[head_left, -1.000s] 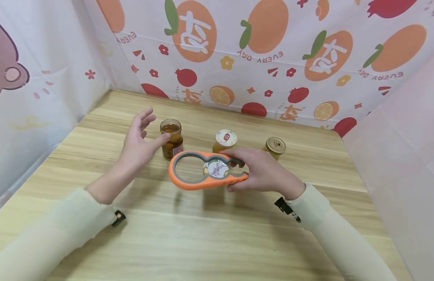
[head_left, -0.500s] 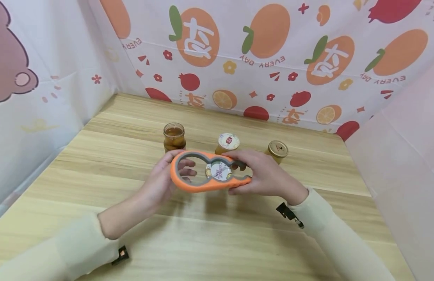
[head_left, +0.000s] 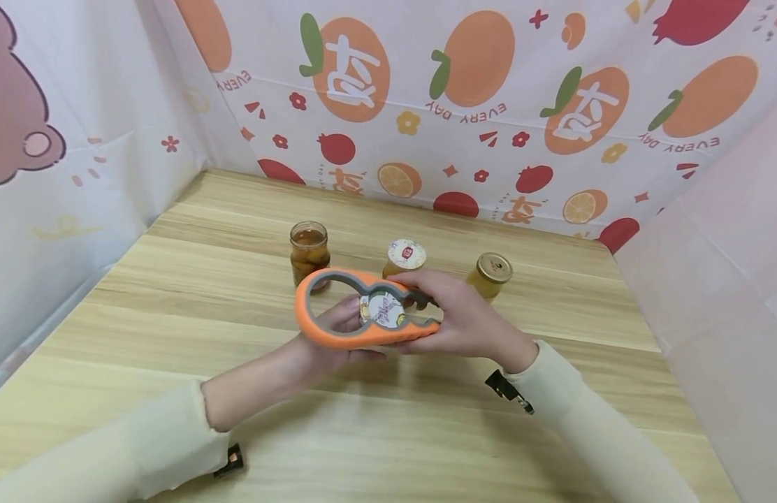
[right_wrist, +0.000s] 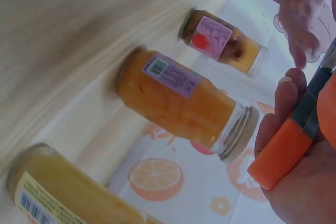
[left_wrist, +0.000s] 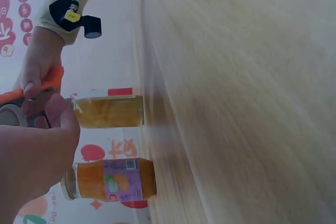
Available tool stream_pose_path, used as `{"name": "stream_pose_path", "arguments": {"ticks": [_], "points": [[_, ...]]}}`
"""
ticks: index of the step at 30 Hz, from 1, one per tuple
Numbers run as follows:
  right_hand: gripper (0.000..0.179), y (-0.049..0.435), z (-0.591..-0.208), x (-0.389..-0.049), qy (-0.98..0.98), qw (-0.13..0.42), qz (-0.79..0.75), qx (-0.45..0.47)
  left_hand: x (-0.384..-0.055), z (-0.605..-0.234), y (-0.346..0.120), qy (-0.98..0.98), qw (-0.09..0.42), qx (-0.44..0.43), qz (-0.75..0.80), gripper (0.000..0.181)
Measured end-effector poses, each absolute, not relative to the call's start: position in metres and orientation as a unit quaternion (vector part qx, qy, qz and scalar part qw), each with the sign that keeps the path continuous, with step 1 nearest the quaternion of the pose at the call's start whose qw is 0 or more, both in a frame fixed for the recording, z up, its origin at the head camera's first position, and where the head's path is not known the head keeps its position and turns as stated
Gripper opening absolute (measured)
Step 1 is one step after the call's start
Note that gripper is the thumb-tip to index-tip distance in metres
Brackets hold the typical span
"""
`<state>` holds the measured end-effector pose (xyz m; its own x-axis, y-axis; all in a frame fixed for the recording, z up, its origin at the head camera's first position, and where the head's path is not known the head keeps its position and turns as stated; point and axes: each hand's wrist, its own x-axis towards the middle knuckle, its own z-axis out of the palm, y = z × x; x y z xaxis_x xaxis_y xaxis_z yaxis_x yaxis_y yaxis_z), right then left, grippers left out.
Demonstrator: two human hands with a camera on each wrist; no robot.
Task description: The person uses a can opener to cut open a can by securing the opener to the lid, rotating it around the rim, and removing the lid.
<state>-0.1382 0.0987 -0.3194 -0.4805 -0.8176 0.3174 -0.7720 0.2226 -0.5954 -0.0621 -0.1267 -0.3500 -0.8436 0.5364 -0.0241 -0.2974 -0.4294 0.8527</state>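
My right hand [head_left: 460, 314] grips the handles of an orange and grey jar opener [head_left: 330, 340], held above the table. A white printed jar lid [head_left: 385, 309] sits in the opener's middle hole. Just below and behind the large loop is my left hand [head_left: 313, 360], its fingers loosely bent near the lid's left edge; whether they touch the lid is unclear. Behind the loop stands a lidless glass jar [head_left: 309, 258] with dark fruit in liquid. In the right wrist view, the opener's orange handle [right_wrist: 286, 156] lies across the right palm.
A jar of orange fruit [right_wrist: 178, 100] with a white lid stands behind the opener, partly hidden in the head view. To its right is a yellow jar [head_left: 491, 272] with a gold lid. Fruit-print cloth [head_left: 451, 133] hangs behind the wooden table [head_left: 376, 433].
My left hand has left the side of the open jar and moved right and toward me, under the opener by the lid. The right hand has kept its hold on the opener.
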Motion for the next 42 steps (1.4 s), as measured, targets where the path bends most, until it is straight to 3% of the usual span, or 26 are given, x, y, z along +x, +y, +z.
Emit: {"name": "stream_pose_path", "arguments": {"ticks": [14,35,42], "points": [[0.08,0.097,-0.331,-0.133,0.767,0.042,-0.39,-0.507,-0.061,-0.352,-0.129,0.404,0.326,0.165,0.839,0.068],[0.078,0.094,-0.332,-0.134,0.757,0.015,-0.375,-0.535,-0.069,-0.373,-0.13,0.414,0.254,0.246,0.839,0.079],[0.079,0.094,-0.333,-0.135,0.758,-0.005,-0.355,-0.548,-0.065,-0.376,-0.132,0.407,0.241,0.236,0.849,0.071]]}}
